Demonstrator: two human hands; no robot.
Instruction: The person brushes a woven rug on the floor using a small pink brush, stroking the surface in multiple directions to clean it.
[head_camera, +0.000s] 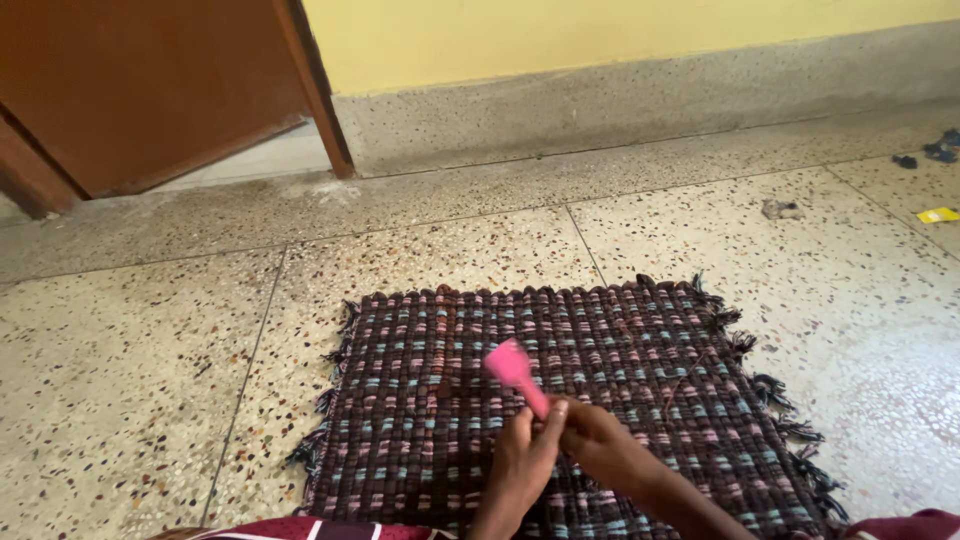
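Fingers (552, 412) of both hands pinch the thin handle of a pink brush (516, 372), which is held low over the near middle of a woven mat (640, 340). Closed round the handle from the left is the left hand (522, 462); the right hand (598, 440) meets it from the right, fingertips touching the same handle just below the head, and the 2 hands touch each other there.

Around them, the mat lies flat on a speckled terrazzo floor (130, 380), its frayed fringe spilling onto the tiles at both sides. Nothing lies on the mat between the hands and its far edge. Behind it runs a grey skirting under a yellow wall (600, 35), and a brown door (140, 80) stands ajar at the upper left. Small bits of litter sit well apart at the far right: a yellow scrap (938, 214), some dark scraps (938, 148) and a grey clump (780, 209). Red cloth (310, 528) shows at the bottom edge.

The brush is small, bright pink all over, with a flat, flared head tilted up and to the left (its bristles cannot be made out). The mat is dark brown with pink and pale blue flecks in rows.
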